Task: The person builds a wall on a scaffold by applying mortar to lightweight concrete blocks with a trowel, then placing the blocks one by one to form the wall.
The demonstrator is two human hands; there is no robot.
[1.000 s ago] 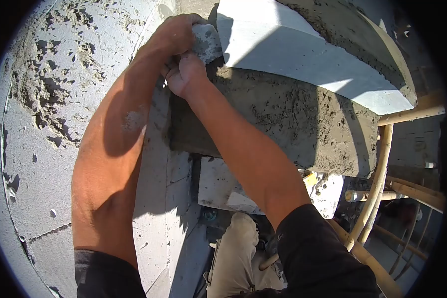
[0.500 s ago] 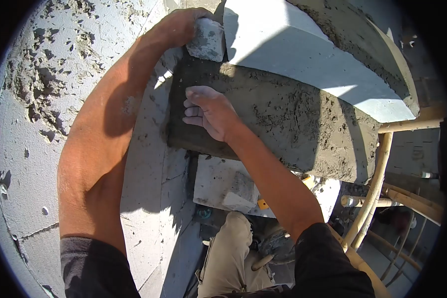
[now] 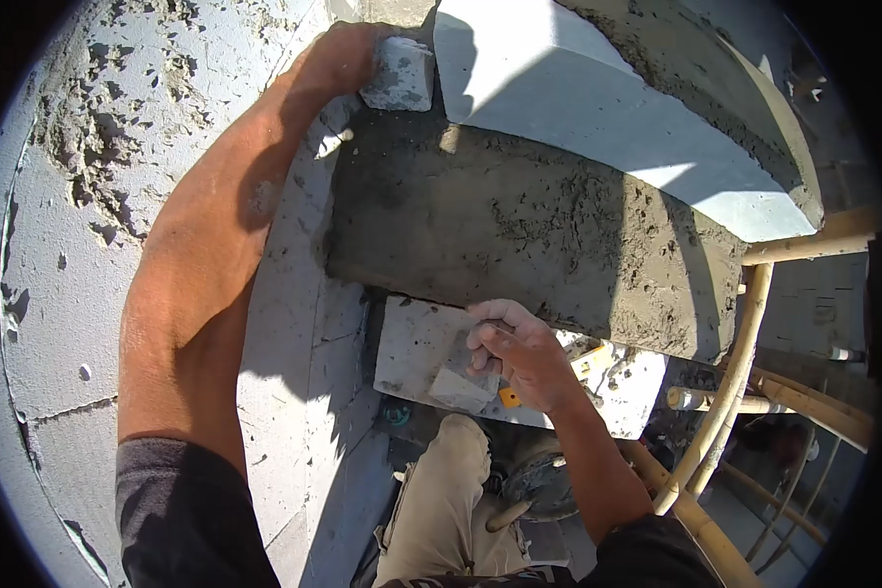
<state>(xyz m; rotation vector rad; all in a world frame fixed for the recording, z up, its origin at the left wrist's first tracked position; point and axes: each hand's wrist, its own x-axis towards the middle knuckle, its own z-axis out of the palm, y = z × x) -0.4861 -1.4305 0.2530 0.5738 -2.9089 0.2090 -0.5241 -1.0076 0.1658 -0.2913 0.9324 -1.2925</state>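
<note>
At the top, my left hand (image 3: 351,57) is against the left side of a small cut block piece (image 3: 402,74), which sits beside a long pale block (image 3: 598,108). Its fingertips are partly hidden behind the piece. A narrow dark gap runs between the piece and the long block. My right hand (image 3: 521,355) is loosely curled, with nothing visible in it, over a lower white block (image 3: 407,338). Another small block chunk (image 3: 464,384) lies on that lower block, beside the right hand. Grey mortar (image 3: 441,211) covers the ledge between the hands.
A pale block wall (image 3: 284,392) with mortar splashes rises on the left. Bamboo scaffold poles (image 3: 730,392) stand at the right. A yellow tool part (image 3: 509,397) shows by the right hand. Below are my trousered leg (image 3: 441,490) and a dark bucket (image 3: 544,482).
My right hand has moved down and to the right, from above the mortar to over the lower block. My left hand stays at the small block piece.
</note>
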